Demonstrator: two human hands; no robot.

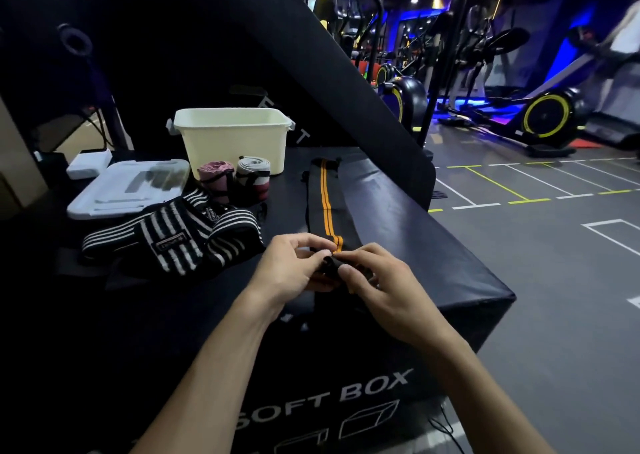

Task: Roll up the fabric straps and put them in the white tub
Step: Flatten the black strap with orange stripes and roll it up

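Working on top of the big black soft box (433,245), the person has the black strap with orange stripes (327,197) laid out straight, running from near the hands toward the white tub (232,142) at the back of the box. Left of it sits a loose heap of black-and-white striped straps (173,235), not rolled yet, and just in front of the tub two finished rolls — a pink one (214,176) and a grey one (253,173) — stand on the box, not in the tub. I can't see whether anything's inside it. Left hand (291,266) and right hand (374,280) both have fingers curled in, pinching the near end of the orange-striped strap where a small tight curl is starting. For this step I'd say the first couple of turns matter most: keep the edges lined up with those stripes, roll away from yourself with even thumb pressure, and let the strap stay flat ahead — otherwise it probably cones out sideways and won't sit neatly in the tub.
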